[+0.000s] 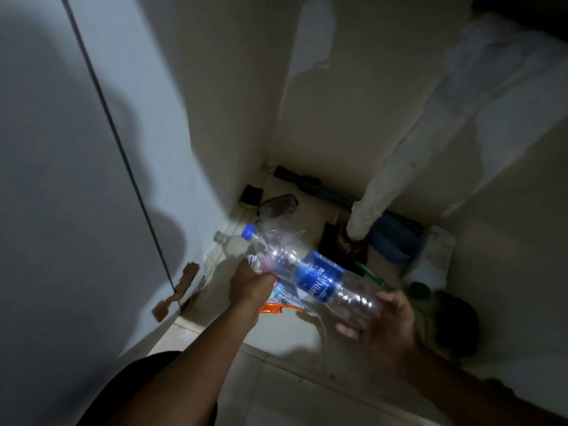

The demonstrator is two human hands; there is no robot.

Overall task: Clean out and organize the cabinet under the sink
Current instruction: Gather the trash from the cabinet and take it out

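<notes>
Near, lower centre: L hand [252, 284] is clenched on a wad of wrappers [256, 265]. R hand [390, 321] grasps the base of the blue-label water bottle [313, 272], held tilted above the cabinet floor [316, 210], so clear-out looks underway but early. Still inside, mid-frame to back: orange wrapper [272, 308], 2nd clear bottle [229, 239] by left wall, green toothbrush [370, 273], blue tub [392, 241], sponge [250, 199], dark rod [307, 182] and wrapped drain pipe [399, 155]; wiping and sorting prob. all left.
</notes>
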